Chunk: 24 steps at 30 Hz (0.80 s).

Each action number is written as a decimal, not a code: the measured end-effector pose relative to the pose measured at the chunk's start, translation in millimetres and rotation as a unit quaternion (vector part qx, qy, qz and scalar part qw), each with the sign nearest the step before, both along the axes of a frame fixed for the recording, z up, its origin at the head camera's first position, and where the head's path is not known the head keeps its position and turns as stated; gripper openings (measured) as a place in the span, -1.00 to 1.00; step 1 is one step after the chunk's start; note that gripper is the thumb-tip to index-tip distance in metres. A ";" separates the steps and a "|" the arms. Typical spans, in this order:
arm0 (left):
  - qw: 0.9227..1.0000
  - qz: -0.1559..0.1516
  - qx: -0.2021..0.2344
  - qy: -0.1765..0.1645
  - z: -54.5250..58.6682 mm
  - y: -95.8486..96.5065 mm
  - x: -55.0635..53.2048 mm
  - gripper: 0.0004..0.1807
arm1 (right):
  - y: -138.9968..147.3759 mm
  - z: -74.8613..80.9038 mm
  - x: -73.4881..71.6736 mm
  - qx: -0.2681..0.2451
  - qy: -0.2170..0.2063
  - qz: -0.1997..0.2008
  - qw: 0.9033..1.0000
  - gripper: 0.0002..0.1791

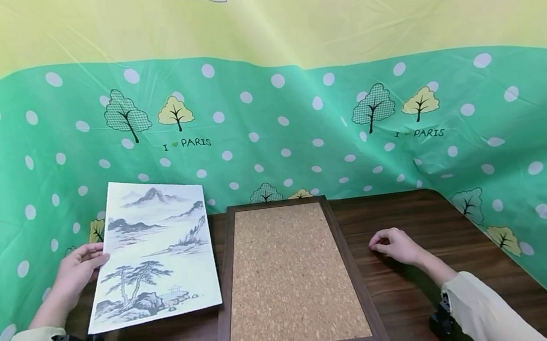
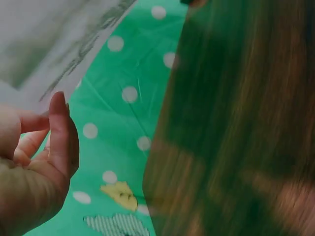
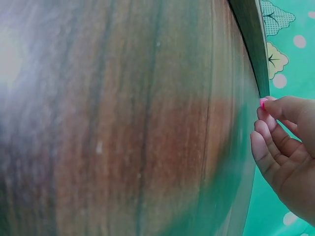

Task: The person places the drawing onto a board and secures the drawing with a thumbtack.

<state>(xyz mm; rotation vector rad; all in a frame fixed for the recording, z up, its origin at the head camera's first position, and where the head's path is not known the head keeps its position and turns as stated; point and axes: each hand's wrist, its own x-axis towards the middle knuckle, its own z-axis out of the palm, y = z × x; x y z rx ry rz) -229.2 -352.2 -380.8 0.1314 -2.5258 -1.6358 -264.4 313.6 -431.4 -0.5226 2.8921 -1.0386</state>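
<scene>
At the left, a sheet of paper with an ink landscape painting (image 1: 159,234) is held up above the table by my left hand (image 1: 78,268), which pinches its left edge between thumb and fingers. In the left wrist view, the left hand (image 2: 44,152) holds the sheet's edge at upper left. A cork board (image 1: 291,281) in a dark wooden frame lies on the table in the middle. To its right is my right hand (image 1: 398,245). The right wrist view shows this hand (image 3: 290,142) pinching a small pink thing (image 3: 263,103), like a pushpin head, mostly hidden by the fingertips.
The dark wooden table (image 1: 399,209) extends to both sides of the board. Behind it hangs a green and yellow cloth (image 1: 294,129) with white dots and printed trees. The sheet's lower right corner comes close to the board's left frame edge.
</scene>
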 end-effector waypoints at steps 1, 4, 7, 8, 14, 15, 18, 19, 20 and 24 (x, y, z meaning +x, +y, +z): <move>1.000 0.001 0.005 0.002 3.3 6.0 1.3 -0.63 | -0.9 0.6 0.2 -0.001 -0.001 0.000 1.000 -0.92; 1.000 -0.002 0.004 0.002 8.8 25.5 3.5 -0.58 | -3.6 3.3 0.3 -0.007 -0.001 0.002 1.000 -0.92; 1.000 0.009 0.009 0.000 7.7 46.9 2.4 -0.57 | -6.8 6.8 0.0 -0.014 0.000 0.005 1.000 -0.92; 1.000 0.011 0.013 -0.003 6.0 54.0 1.4 -0.57 | -7.6 7.7 -0.6 -0.015 0.001 0.006 1.000 -0.92; 0.996 0.015 0.093 0.004 -25.3 91.0 -13.5 -0.72 | -13.8 13.6 -4.8 -0.016 0.013 0.018 1.000 -0.90; 0.994 0.014 0.105 0.008 -29.2 98.3 -14.5 -0.75 | -15.1 14.8 -5.5 -0.014 0.016 0.020 1.000 -0.90; 0.990 0.010 0.137 0.018 -36.4 123.0 -14.4 -0.80 | -19.2 18.8 -7.2 -0.015 0.022 0.023 0.999 -0.90; 0.990 0.009 0.141 0.019 -36.2 132.5 -12.9 -0.80 | -20.5 19.8 -7.9 -0.016 0.024 0.021 0.999 -0.90; 0.990 0.010 0.139 0.017 -32.3 143.3 -10.3 -0.77 | -21.7 20.6 -8.6 -0.017 0.023 0.019 0.999 -0.90; 0.993 0.016 0.119 -0.002 -20.8 182.0 -2.2 -0.72 | -26.6 22.5 -11.0 -0.024 0.022 0.018 0.999 -0.89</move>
